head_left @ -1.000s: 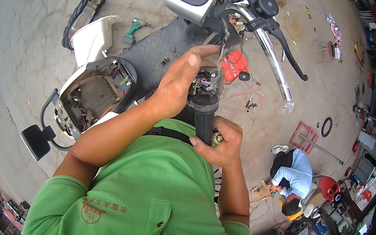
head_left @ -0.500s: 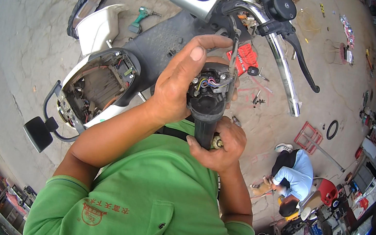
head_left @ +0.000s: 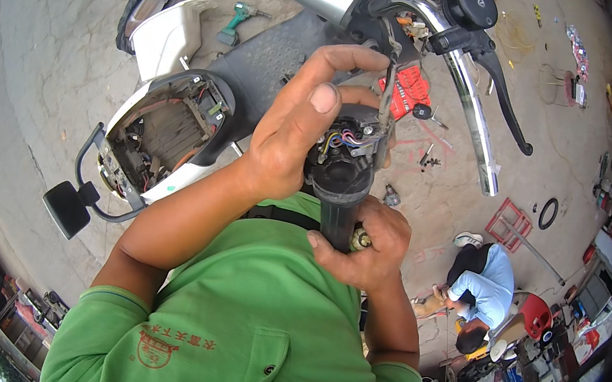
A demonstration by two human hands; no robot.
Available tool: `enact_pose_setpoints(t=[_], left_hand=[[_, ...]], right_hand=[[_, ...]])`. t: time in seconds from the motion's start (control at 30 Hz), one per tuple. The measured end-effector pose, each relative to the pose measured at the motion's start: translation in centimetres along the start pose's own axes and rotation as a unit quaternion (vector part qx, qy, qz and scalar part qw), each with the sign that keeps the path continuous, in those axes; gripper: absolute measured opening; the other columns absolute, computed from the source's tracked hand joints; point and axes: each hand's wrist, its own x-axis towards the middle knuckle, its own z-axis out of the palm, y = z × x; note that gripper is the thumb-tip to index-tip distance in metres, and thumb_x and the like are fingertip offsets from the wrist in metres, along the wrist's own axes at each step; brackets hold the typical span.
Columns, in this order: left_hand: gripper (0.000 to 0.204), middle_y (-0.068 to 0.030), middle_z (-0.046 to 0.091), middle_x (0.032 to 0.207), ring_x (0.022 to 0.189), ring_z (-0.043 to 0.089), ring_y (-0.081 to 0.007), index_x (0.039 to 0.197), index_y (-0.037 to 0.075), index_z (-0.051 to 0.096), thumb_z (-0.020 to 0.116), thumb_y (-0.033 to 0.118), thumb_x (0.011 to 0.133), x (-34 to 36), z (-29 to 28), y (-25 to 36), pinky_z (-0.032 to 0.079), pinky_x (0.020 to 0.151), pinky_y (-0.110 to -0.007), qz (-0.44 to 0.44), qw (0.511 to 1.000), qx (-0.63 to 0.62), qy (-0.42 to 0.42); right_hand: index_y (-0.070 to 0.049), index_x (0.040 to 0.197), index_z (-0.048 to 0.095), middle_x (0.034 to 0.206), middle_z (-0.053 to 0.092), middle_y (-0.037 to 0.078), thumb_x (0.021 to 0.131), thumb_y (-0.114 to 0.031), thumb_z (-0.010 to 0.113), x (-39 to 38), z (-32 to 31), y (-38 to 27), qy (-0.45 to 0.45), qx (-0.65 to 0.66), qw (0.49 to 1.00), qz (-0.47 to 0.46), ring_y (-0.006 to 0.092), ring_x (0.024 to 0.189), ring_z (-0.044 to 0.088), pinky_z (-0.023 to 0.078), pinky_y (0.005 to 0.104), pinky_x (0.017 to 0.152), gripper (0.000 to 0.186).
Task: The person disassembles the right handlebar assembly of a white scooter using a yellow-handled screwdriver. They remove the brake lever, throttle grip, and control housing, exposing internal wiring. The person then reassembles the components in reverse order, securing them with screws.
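In front of my chest I hold a black throttle grip (head_left: 336, 224) upright, its open switch housing (head_left: 342, 177) at the top. Thin coloured wires (head_left: 346, 140) show inside the housing. My left hand (head_left: 283, 135) curls round the housing's left and far side, thumb raised, index finger at the black cable (head_left: 388, 84) that runs up toward the handlebar. Lower down, my right hand (head_left: 379, 243) is closed around the grip's rubber tube, with a small brass-coloured piece (head_left: 360, 239) showing beside it. Beyond is the bare chrome handlebar tube (head_left: 471, 97) with a black brake lever (head_left: 508, 103).
The scooter's dark footboard (head_left: 264, 52) and opened body (head_left: 168, 125) lie ahead and left, with a mirror (head_left: 66, 213) sticking out. A green cordless drill (head_left: 238, 24) and a red tool case (head_left: 404, 94) lie beyond. At right a person (head_left: 484, 287) bends near a red stand (head_left: 508, 220).
The view has shifted slightly, so the scene sits a little further right and lower. Both hands keep their hold on the throttle grip, with little visible change.
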Motion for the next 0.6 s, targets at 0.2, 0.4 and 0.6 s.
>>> enact_pose_setpoints(t=[0.2,0.4,0.6], left_hand=[[0.075,-0.0255,0.063,0.096,0.078,0.068,-0.0308,0.142,0.002,0.029,0.040,0.061,0.098,0.0,0.2,-0.2,0.057,0.065,-0.037,-0.007,1.000,-0.012,0.000],[0.073,-0.0256,0.062,0.095,0.076,0.067,-0.0315,0.142,0.004,0.029,0.039,0.061,0.098,0.1,0.7,-0.6,0.057,0.064,-0.038,-0.020,0.998,-0.055,0.021],[0.074,-0.0249,0.063,0.093,0.076,0.068,-0.0296,0.141,0.003,0.030,0.042,0.061,0.097,-0.2,0.4,-0.7,0.057,0.063,-0.035,0.008,1.000,0.010,0.012]], right_hand=[[-0.001,0.089,0.065,0.068,0.061,0.008,0.065,-0.022,0.087,-0.5,-0.2,-0.2,0.006,0.008,1.000,0.017,0.0211,0.053,0.058,0.046,0.0326,0.050,0.039],[-0.003,0.086,0.063,0.067,0.060,0.007,0.062,-0.024,0.088,-0.6,0.2,0.7,0.027,-0.028,0.999,-0.008,0.0212,0.052,0.057,0.045,0.0330,0.049,0.039],[-0.003,0.085,0.063,0.064,0.058,0.007,0.062,-0.022,0.087,-0.6,-0.3,0.8,-0.006,0.015,1.000,-0.003,0.0216,0.051,0.057,0.044,0.0332,0.048,0.039]])
